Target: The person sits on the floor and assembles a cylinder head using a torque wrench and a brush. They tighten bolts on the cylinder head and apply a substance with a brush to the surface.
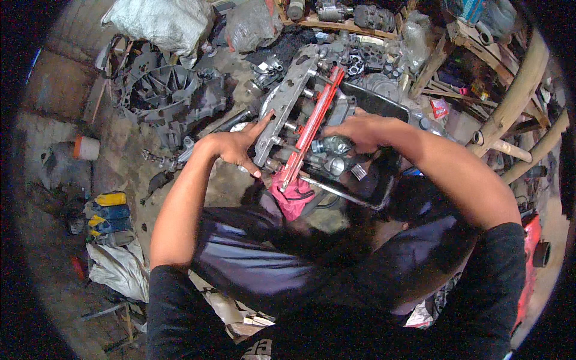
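Observation:
A long grey metal flange plate [287, 105] stands tilted in front of me, joined by short metal stubs to a red rail [315, 126] along its right side. My left hand [235, 147] is at the plate's left edge, thumb and forefinger spread wide along it. On the other side, my right hand [363, 131] reaches over the black tray [384, 195], its fingers bent around a part I cannot make out. Just below those fingers is a dark, shiny bundle [336, 146], next to a round metal throttle-like opening [335, 165]. A pink cloth [292, 198] lies under the rail's near end.
A large gearbox housing [159, 90] sits at the left on the stained floor. White sacks [159, 27] are behind it. Greasy metal parts [366, 57] crowd the far side. Wooden poles [510, 102] stand at the right; yellow-and-blue containers [111, 210] are at the left.

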